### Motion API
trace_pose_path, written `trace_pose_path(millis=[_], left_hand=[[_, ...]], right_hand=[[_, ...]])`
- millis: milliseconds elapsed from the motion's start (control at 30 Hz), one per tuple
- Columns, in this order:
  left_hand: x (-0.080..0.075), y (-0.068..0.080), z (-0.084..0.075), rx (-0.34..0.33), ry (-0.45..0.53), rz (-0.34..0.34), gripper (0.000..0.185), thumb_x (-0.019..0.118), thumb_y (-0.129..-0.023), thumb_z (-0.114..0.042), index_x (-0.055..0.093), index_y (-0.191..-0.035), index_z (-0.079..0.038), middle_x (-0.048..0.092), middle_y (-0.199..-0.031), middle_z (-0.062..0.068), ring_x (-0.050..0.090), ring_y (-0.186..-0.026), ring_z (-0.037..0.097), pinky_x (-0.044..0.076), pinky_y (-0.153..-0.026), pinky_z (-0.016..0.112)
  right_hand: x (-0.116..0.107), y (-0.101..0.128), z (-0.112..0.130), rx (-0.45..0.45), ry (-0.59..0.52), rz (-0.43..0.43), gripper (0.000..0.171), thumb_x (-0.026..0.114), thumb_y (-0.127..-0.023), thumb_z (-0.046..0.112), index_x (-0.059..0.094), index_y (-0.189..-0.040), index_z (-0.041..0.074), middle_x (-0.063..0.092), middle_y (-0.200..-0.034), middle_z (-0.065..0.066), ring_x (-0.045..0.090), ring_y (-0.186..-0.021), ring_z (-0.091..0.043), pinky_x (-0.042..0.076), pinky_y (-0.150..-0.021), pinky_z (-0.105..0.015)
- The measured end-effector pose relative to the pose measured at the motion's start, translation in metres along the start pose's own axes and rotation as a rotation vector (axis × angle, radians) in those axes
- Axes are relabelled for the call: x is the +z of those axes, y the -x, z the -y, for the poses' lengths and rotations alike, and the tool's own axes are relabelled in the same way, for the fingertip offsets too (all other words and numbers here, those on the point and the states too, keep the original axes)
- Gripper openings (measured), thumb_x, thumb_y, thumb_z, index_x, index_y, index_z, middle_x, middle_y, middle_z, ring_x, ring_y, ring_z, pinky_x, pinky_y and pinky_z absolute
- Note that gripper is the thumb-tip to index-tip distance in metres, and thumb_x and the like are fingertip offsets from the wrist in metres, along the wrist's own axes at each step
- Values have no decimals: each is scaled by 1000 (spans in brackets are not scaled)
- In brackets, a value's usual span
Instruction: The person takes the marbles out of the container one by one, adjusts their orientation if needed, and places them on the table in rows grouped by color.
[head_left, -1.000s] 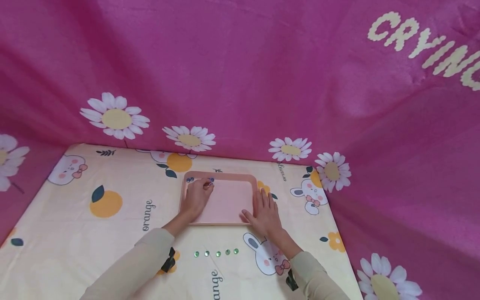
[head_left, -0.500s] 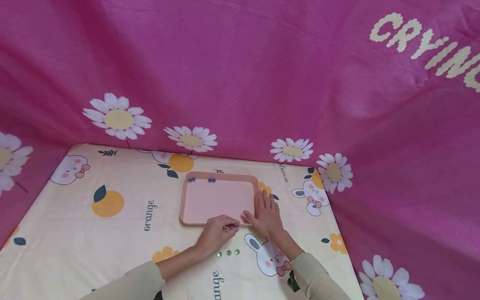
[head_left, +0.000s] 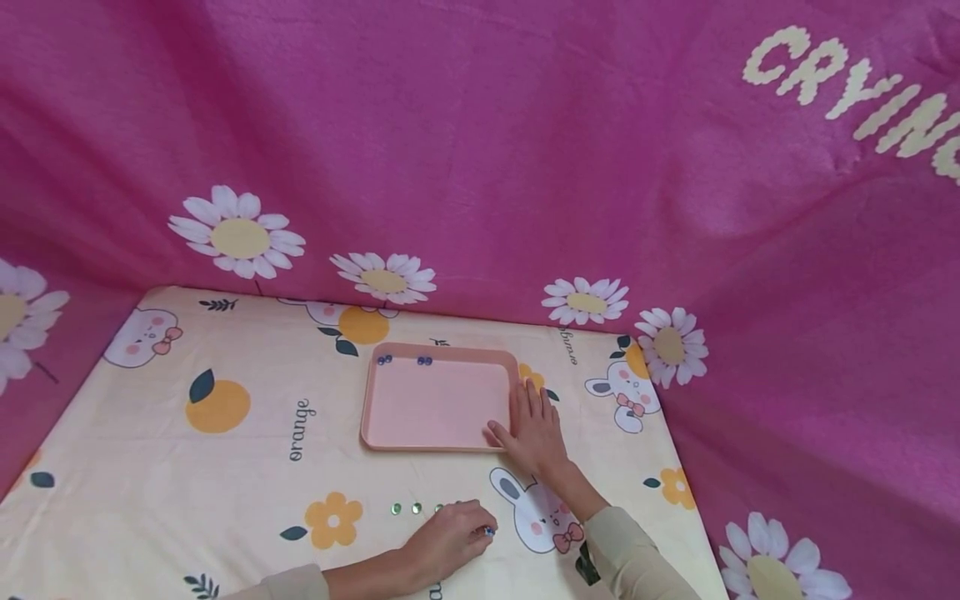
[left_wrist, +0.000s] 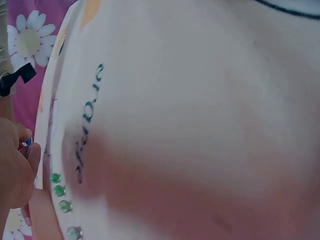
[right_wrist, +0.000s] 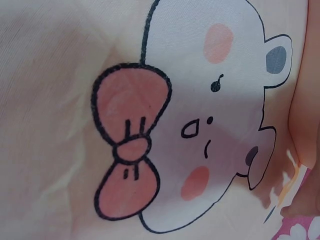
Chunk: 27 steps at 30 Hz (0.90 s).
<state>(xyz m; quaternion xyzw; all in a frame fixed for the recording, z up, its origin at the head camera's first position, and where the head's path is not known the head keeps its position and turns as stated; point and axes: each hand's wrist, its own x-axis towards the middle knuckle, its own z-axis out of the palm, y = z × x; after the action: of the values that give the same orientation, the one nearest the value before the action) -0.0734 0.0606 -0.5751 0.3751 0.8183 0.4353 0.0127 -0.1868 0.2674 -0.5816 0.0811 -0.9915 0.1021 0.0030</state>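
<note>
The left hand (head_left: 446,543) rests low on the worktop (head_left: 225,467), which is covered with a cream cloth printed with oranges, flowers and rabbits. Its fingers are curled and pinch a small blue bead (head_left: 489,530) at their tips; the left wrist view shows the same blue bead (left_wrist: 26,143) held between thumb and fingertip. Just beside that hand, on the cloth, lies a short row of green beads (head_left: 406,507), with the hand covering the row's right end; in the wrist view four green beads (left_wrist: 60,190) sit in a line near the printed lettering. The right hand (head_left: 534,429) lies flat with its fingers straight and spread, pressing on the right edge and near corner of the pink tray (head_left: 438,404), holding nothing. The tray sits in the middle of the worktop, well apart from the left hand. Inside it, along the far rim, are two small clusters of blue beads (head_left: 384,360) and (head_left: 423,361). A magenta daisy-print cloth (head_left: 480,150) hangs behind and to the right. The right wrist view shows only the printed rabbit (right_wrist: 200,125) on the cloth.
</note>
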Motion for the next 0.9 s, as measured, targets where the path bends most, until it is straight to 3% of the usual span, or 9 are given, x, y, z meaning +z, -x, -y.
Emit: trace_pose_path(millis=[133,233,333,500,900], left_hand=[[6,4,3,37,-50,-19,9,75,-87,-4,74,-95,-9,67,-88,-8,55,-80,-5,46,-72,8],[8,4,4,23,-75,2,10,74,-87,-5,75,-96,-10,70,-91,-8,61,-89,-2,50,-85,15],[10,4,5,5,-96,29,11,74,-88,-6,75,-97,-11,71,-92,-9,63,-93,-1,51,-88,18],[11,5,7,-9,-114,62,11,75,-87,-6,75,-97,-12,70,-92,-8,61,-89,-2,49,-77,11],[12,8,11,-36,-133,129,13,74,-88,-6,75,-99,-13,71,-94,-7,63,-96,0,50,-82,13]], right_hand=[[1,1,0,5,1,7,96,43,-92,69,17,-160,7,14,-165,-15,10,-149,-42,18,-115,-62],[2,0,0,8,1,17,96,43,-92,69,16,-160,7,12,-166,-14,9,-150,-41,18,-116,-61],[3,0,-1,1,5,17,96,43,-93,69,15,-160,6,12,-166,-15,9,-149,-42,18,-115,-62],[3,-1,-2,-8,25,11,96,43,-93,69,16,-160,6,13,-165,-15,11,-149,-43,20,-115,-62],[2,0,0,-10,20,-7,95,44,-92,67,18,-160,6,16,-164,-17,13,-148,-44,20,-114,-63]])
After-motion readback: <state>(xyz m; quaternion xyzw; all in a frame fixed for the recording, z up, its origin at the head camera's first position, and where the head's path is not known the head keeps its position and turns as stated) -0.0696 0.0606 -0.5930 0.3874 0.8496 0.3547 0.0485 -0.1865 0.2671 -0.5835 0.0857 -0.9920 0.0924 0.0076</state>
